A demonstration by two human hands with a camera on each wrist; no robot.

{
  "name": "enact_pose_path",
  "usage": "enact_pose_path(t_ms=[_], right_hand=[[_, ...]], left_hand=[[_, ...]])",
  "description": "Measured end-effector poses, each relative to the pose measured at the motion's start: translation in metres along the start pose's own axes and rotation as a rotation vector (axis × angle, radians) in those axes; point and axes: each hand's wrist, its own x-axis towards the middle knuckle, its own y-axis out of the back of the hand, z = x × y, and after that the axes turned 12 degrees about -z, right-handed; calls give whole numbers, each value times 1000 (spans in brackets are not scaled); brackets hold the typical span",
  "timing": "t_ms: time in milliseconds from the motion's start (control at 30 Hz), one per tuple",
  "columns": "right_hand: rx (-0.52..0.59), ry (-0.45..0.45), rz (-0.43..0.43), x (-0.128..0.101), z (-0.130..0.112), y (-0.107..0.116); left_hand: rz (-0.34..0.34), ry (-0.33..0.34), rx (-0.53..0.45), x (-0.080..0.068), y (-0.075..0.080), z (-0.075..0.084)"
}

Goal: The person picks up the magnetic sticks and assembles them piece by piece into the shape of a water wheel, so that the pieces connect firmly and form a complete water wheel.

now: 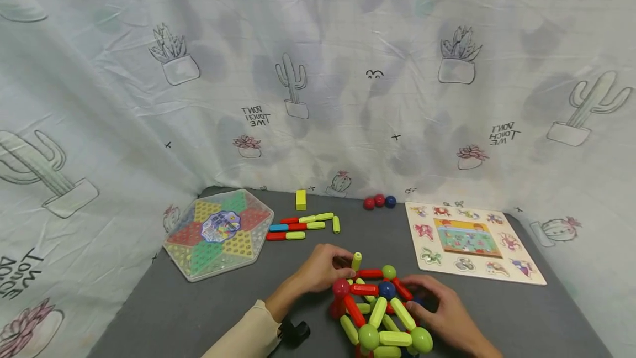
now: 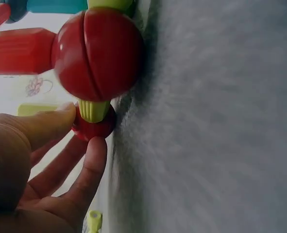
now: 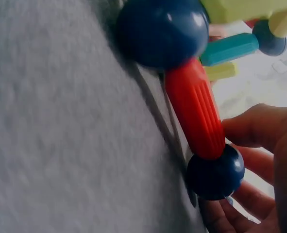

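Note:
A frame of magnetic sticks and balls [image 1: 395, 338] stands on the grey table, its red and yellow-green sticks joined by red, blue and green balls. At its far left, my left hand [image 1: 323, 269] pinches a low red ball [image 2: 93, 127] between thumb and fingers. A yellow-green stick [image 1: 356, 261] sticks up beside those fingertips. On the right side, my right hand [image 1: 439, 308] curls round a low blue ball [image 3: 216, 172], the thumb against the red stick [image 3: 195, 109] joined to it. In the head view, the frame hides parts of both lower balls.
Loose sticks [image 1: 298, 226] lie in short rows behind the left hand, near a yellow block [image 1: 301, 200]. Several loose balls [image 1: 380, 201] sit at the back. A Chinese checkers board [image 1: 218, 233] lies left, a wooden picture puzzle [image 1: 472, 242] right. A patterned curtain [image 1: 318, 98] hangs behind.

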Motion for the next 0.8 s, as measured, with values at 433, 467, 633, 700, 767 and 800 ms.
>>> enact_pose_path(t_ms=[433, 467, 633, 700, 767, 800], right_hand=[[-54, -18, -20, 30, -2, 51], [-55, -17, 1, 40, -2, 58], [15, 73, 32, 104, 9, 90], [49, 90, 24, 128, 18, 99], [72, 69, 14, 149, 28, 104], [78, 53, 13, 158, 33, 106]], left_hand=[[-54, -41, -81, 23, -4, -11], [-55, -44, -88, 23, -4, -13], [-45, -58, -111, 23, -4, -21], [-44, -59, -125, 24, -6, -24], [-44, -59, -142, 24, -8, -26], [-44, -59, -148, 24, -8, -27]])
